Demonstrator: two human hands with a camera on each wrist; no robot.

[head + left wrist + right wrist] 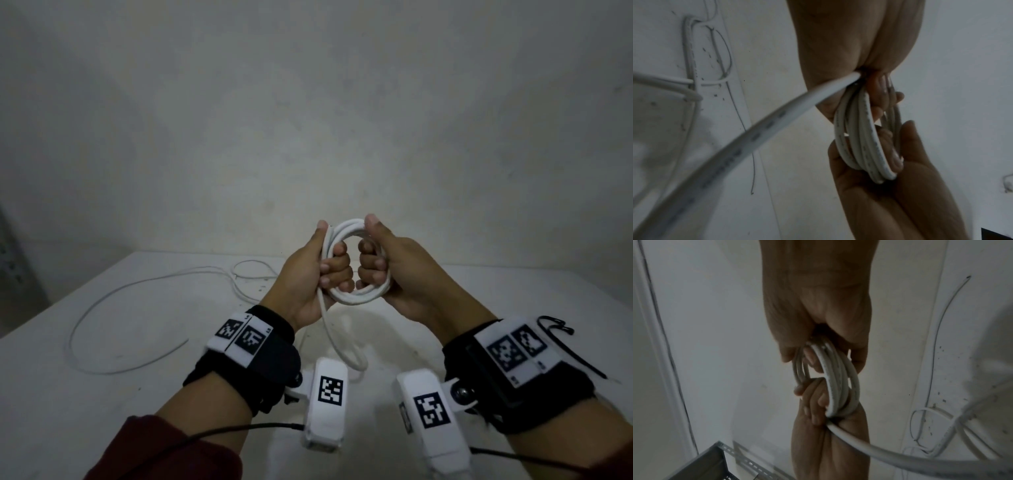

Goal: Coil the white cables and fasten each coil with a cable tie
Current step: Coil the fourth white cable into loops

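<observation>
Both hands hold a coil of thick white cable [356, 297] up above the white table [479, 294]. My left hand [322, 270] grips the coil's left side, fingers curled through the ring. My right hand [380, 263] grips the right side the same way. The coil [865, 142] shows several turns in the left wrist view, and in the right wrist view the coil [838, 381] sits between the two fists. A loose tail [337, 342] drops from the left hand to the table. A black cable tie [568, 349] lies on the table beside my right wrist.
A thinner white cable [113, 308] lies in a wide loop on the table's left half, with a small tangle [253, 277] farther back. A grey wall rises behind the table. A perforated metal frame [715, 464] shows at the lower left of the right wrist view.
</observation>
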